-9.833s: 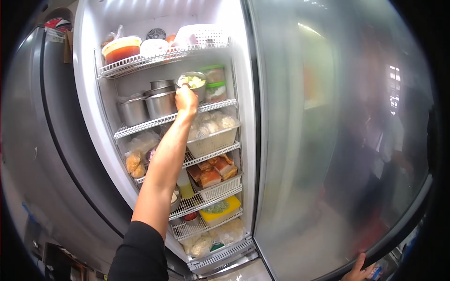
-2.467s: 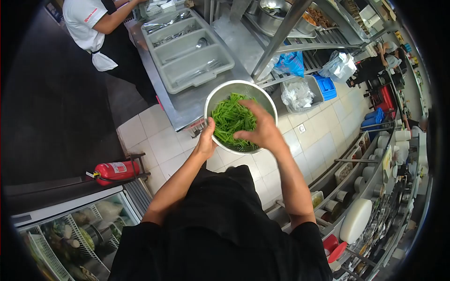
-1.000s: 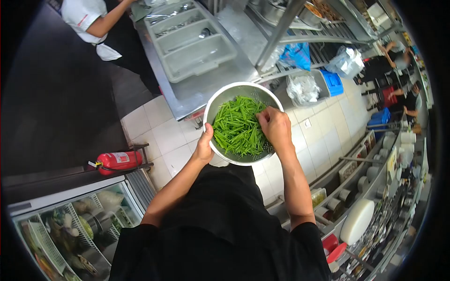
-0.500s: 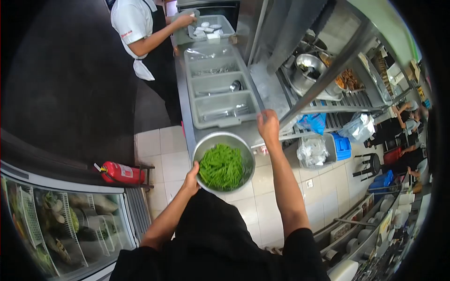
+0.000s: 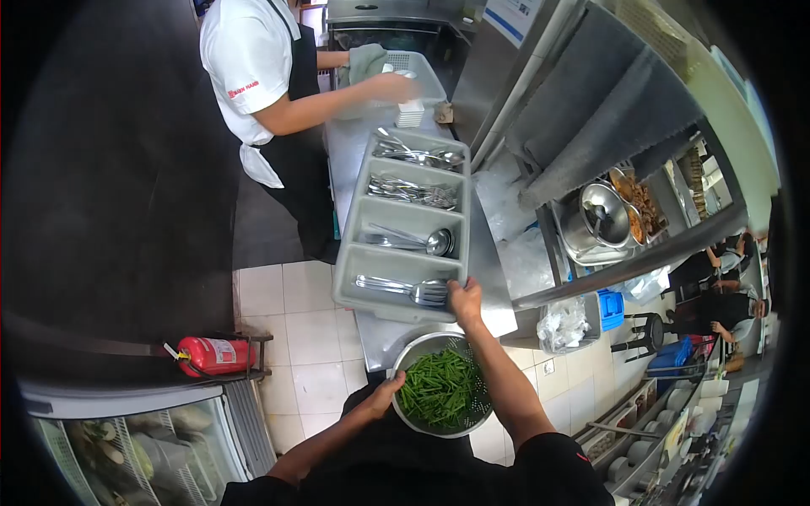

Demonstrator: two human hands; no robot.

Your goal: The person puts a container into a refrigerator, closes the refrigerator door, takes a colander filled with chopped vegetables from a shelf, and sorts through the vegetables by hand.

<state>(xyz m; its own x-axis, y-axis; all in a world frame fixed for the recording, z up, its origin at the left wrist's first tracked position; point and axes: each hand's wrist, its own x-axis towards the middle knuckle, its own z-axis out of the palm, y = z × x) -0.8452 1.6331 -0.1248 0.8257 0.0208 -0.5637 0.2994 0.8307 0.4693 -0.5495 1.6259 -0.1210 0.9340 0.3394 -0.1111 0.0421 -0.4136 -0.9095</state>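
Observation:
A round steel colander (image 5: 403,417) of cut green stalks (image 5: 439,388) is held at its left rim by my left hand (image 5: 386,395), close to my body. My right hand (image 5: 465,302) grips the near right corner of a grey cutlery tray (image 5: 342,282) on the steel table (image 5: 498,295). Forks (image 5: 429,293), ladles (image 5: 440,242) and other metal cutlery lie in the tray's compartments. The colander sits just below the tray's near edge.
A co-worker in a white shirt (image 5: 245,59) stands at the table's far left, hands over a grey basket (image 5: 426,80). A rack post (image 5: 624,257) rises at right. A fire extinguisher (image 5: 215,355) and glass-topped fridge (image 5: 126,405) are at left; more people work far right.
My right hand has left the stalks, moved forward and taken hold of the tray. The tray now lies at a different angle on the table. The co-worker's hand has moved over the basket's edge.

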